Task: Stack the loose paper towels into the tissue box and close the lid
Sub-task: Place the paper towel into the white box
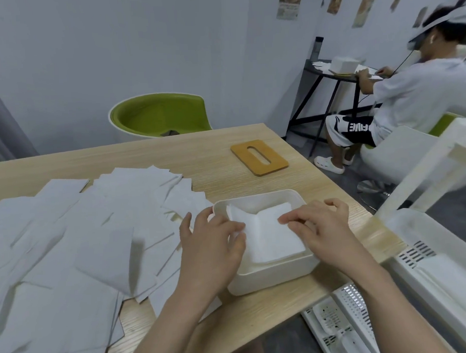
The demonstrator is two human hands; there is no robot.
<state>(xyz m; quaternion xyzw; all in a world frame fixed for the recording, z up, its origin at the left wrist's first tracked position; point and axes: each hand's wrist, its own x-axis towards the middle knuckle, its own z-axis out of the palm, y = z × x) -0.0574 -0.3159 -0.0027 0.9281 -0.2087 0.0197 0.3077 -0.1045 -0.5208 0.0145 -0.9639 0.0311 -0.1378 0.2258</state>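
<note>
Item: left hand (213, 237). Over the near-left rim of the box (272, 276); fingers curled round the left edge of the top towel (268, 236), pinching it.

Item: right hand (320, 226). Over the box's right side, fingers bent down onto the towel's right half; whether it pinches or only presses, I cannot tell.

Step in hand, as judged: seating one towel in the box. Done well, both hands flatten the centre ridge, square the edges to the walls and tuck the raised far-left corner below the rim, so the stack stays level.

Item: box, white, open-topped, near the table's (225, 150) right edge. Holds a low stack of white towels, the top one creased and partly lifted.

Item: loose towels (83, 234). A wide overlapping spread left of the box, touching its left side. Most of the task remains.

Item: lid (259, 157). Wooden, slotted, flat on the table beyond the box, well apart from it.

Item: green chair (158, 115), past the far edge.
</note>
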